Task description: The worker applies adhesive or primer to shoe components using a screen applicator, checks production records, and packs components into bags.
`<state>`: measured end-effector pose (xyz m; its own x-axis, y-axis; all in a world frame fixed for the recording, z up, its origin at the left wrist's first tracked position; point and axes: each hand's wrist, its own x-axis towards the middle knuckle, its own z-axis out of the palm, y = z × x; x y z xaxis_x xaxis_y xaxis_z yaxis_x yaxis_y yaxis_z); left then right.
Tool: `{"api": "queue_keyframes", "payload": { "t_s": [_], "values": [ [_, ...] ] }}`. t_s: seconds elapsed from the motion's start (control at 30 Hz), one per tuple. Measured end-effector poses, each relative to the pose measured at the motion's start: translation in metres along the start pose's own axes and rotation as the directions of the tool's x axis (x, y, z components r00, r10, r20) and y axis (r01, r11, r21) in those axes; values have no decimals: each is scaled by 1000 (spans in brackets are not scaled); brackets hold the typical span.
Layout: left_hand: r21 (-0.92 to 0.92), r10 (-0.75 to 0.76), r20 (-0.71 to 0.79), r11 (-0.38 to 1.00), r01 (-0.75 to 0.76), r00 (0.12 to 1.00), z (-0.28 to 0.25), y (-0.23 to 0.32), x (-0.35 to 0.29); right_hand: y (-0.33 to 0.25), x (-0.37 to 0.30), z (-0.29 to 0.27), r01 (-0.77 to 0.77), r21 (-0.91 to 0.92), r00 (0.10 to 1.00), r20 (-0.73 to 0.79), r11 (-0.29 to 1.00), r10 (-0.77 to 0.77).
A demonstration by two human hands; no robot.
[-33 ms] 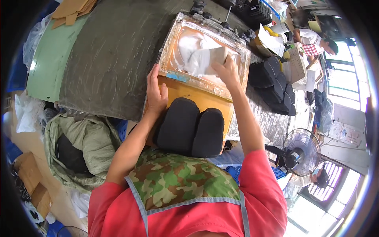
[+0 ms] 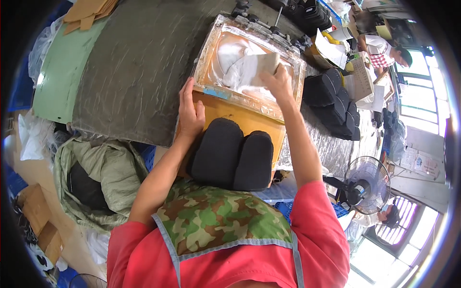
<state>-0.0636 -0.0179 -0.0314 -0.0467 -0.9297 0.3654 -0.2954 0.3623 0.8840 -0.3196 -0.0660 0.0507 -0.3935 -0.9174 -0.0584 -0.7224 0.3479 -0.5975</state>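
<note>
My right hand (image 2: pixel 279 84) grips a pale, flat squeegee (image 2: pixel 263 66), tilted over the mesh inside a wooden printing screen frame (image 2: pixel 203 60). White paste (image 2: pixel 235 72) is smeared across the orange-brown mesh, and the squeegee's lower edge is hard to make out in it. At the frame's near left corner rests my left hand (image 2: pixel 191 113), fingers stretched out and holding nothing. The frame lies over a yellow board (image 2: pixel 249 117). Two stacks of black rounded pads, a larger one (image 2: pixel 217 151) and a smaller one (image 2: pixel 254 161), stand at the board's near end, close to my apron.
Metal hinge clamps (image 2: pixel 273 31) hold the frame's far side. More black pads (image 2: pixel 331 103) are stacked to the right on the grey table (image 2: pixel 139 62). A fan (image 2: pixel 367 185) stands right, a green sack (image 2: pixel 105 177) left. Two people (image 2: pixel 379 50) are at the right.
My right hand and the squeegee have shifted slightly to the right. My left hand and the black pads stay in place.
</note>
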Motion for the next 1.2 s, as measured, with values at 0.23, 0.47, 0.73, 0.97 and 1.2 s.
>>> {"api": "queue_keyframes", "payload": {
  "t_s": [0.23, 0.47, 0.73, 0.97, 1.2],
  "values": [
    [24, -4, -14, 1000, 4, 1000, -5, -2, 0, 9, 33, -84, 521, -288, 845, 301, 803, -441],
    [11, -29, -14, 1000, 29, 999, -5, -2, -2, -3, 29, -61, 743, -280, 622, 625, 608, -472],
    [57, -15, -12, 998, 15, 1000, -3, -2, -1, -52, 31, -4, 628, -161, 670, 610, 761, -424],
    [32, -15, -23, 999, 15, 1000, -3, 1, 1, -23, 59, -22, 321, -295, 922, 314, 900, -226],
    [20, 1, -22, 1000, 0, 1000, -3, 1, -1, 19, 54, -45, 264, -400, 938, -106, 878, -330]
  ]
}}
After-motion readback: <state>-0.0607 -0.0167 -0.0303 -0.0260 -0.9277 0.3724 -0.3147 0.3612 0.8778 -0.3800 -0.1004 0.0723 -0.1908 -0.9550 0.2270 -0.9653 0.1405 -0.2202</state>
